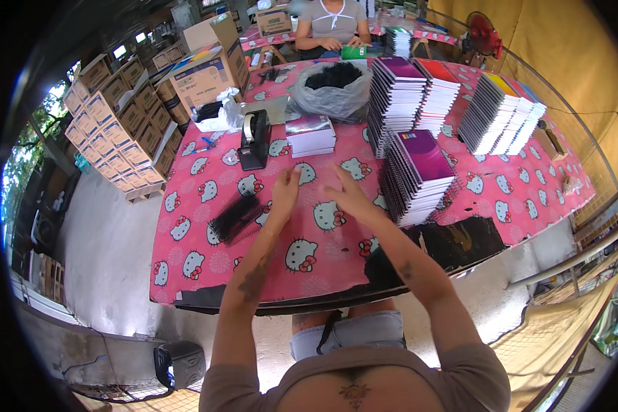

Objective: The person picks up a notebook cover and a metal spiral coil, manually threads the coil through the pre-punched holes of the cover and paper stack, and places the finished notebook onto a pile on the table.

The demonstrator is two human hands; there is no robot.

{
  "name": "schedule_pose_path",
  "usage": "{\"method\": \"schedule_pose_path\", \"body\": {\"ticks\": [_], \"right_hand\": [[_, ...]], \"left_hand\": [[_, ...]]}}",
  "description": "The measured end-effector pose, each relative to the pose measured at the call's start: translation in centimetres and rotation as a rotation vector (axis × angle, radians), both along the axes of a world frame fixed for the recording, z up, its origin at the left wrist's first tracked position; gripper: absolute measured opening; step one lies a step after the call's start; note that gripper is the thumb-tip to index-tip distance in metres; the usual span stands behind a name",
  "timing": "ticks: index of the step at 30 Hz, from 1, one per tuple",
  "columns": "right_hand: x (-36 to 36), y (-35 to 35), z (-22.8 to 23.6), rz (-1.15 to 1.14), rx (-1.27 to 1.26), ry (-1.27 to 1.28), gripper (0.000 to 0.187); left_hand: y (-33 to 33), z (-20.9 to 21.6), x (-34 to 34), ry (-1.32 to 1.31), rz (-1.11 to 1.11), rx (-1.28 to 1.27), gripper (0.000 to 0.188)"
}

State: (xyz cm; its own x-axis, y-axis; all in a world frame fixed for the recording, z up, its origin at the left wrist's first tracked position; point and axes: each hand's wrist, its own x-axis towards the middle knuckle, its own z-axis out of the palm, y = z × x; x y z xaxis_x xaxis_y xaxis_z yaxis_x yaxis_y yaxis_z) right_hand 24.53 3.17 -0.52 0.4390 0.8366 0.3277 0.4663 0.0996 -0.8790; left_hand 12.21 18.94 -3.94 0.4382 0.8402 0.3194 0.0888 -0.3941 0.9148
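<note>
My left hand point(285, 191) is over the pink table cover, with nothing visible in it and its fingers pointing away from me. To its right my right hand point(351, 195) has thumb and fingers apart, also bare. Beyond both hands sits a short stack of purple-covered paper blocks point(312, 142). A loose bundle of black spiral binding coils point(235, 218) lies left of my left forearm. Close to my right hand stands a tall stack of purple-covered spiral notebooks point(419, 178), coils along its left side. A black tape dispenser point(255, 141) stands left of the paper blocks.
Behind are a plastic bag of black coils point(331, 89) and taller notebook piles point(398, 96). More notebooks point(494, 117) stand at right. An open carton point(209, 75) and stacked cartons point(120, 123) are at left. Across the table a person point(333, 27) handles a green-covered book point(353, 52).
</note>
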Motion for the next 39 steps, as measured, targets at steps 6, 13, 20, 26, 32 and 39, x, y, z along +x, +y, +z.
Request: {"method": "schedule_pose_path", "body": {"ticks": [6,13,20,26,32,39], "right_hand": [[2.6,9.3,-6.8,-0.217,-0.2,0.155,0.088],[8.5,15.3,-6.6,-0.197,0.151,0.594,0.092],[9.9,15.0,-6.3,-0.123,0.058,0.634,0.076],[9.5,14.1,-6.4,-0.151,-0.002,0.43,0.07],[5.5,6.7,-8.5,-0.263,-0.07,0.287,0.072],[-2.5,-3.1,-7.8,-0.217,0.062,0.142,0.077]], "left_hand": [[9.2,-4.1,0.5,-0.071,0.156,-0.439,0.058],[11.7,-0.9,4.9,-0.265,-0.107,-0.648,0.1],[9.0,0.3,8.7,-0.165,-0.156,-0.734,0.107],[9.8,-1.1,6.3,-0.177,-0.269,-0.681,0.097],[1.3,-0.8,4.1,-0.248,-0.065,-0.493,0.073],[-8.9,0.0,-2.8,-0.19,0.167,-0.417,0.063]]}}
